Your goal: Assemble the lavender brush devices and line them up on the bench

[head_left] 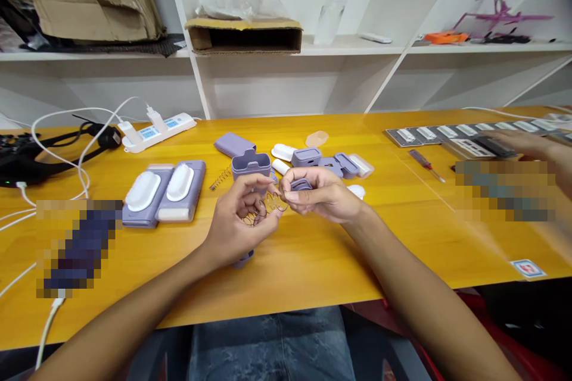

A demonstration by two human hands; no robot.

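My left hand (243,211) is closed around a thin metal coil spring (272,202), whose loops stretch toward the other hand. Between the fingers of my right hand (326,196) is a small purple plastic part (300,185), and these fingertips meet the end of the spring. Just behind my hands stands an open purple case (251,164). A second coil spring (221,178) lies left of it. Under my left hand a purple piece (243,259) is mostly hidden. Behind my right hand are more purple parts (306,156) and a white oval piece (283,152).
Two purple cases with white tops (180,190) lie at left, near a power strip (158,131) and cables. A screwdriver (426,165) lies at right. Another person's hand (531,146) reaches in beside a long tray of white pieces (465,130). Shelves rise behind the table.
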